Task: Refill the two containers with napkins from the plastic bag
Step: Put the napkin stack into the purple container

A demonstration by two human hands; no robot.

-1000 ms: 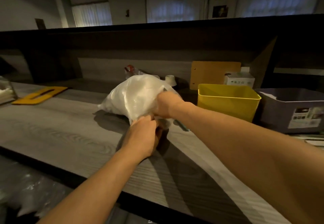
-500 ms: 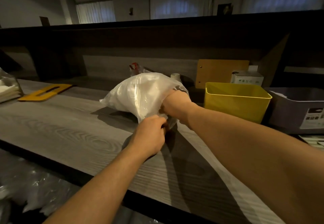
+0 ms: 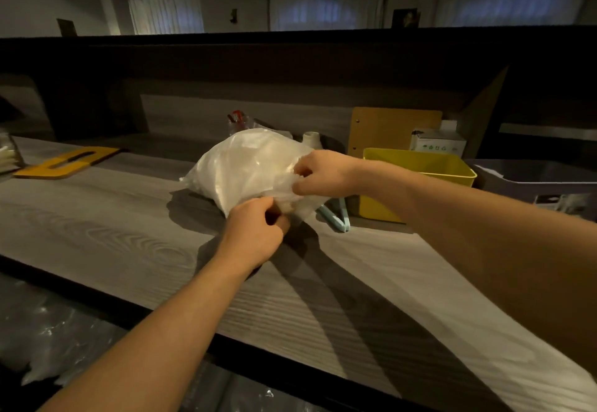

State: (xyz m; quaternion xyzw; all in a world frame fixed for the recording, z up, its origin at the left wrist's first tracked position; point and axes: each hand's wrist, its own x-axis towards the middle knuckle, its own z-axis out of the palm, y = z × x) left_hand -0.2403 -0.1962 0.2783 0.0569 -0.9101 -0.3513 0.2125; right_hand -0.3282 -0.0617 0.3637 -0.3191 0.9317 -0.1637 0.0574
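A clear plastic bag [image 3: 245, 166] stuffed with white napkins lies on the grey wooden counter [image 3: 106, 231]. My left hand [image 3: 258, 234] pinches the bag's near lower edge. My right hand [image 3: 323, 171] pinches the plastic at the bag's right side, a little higher. A yellow container [image 3: 420, 166] stands just right of the bag, behind my right forearm. A grey container [image 3: 549, 179] sits further right, partly cut off by the frame edge.
Light blue tongs [image 3: 336, 218] lie on the counter by the yellow container. A yellow flat tool [image 3: 64, 163] lies at the left. A small white box [image 3: 436, 143] and a wooden board [image 3: 394, 127] stand behind the yellow container. More plastic bags [image 3: 48, 331] sit below the counter's front edge.
My right hand has come out to the bag's right side and now pinches the plastic there. The left hand keeps its hold on the near edge. The blue tongs are now uncovered.
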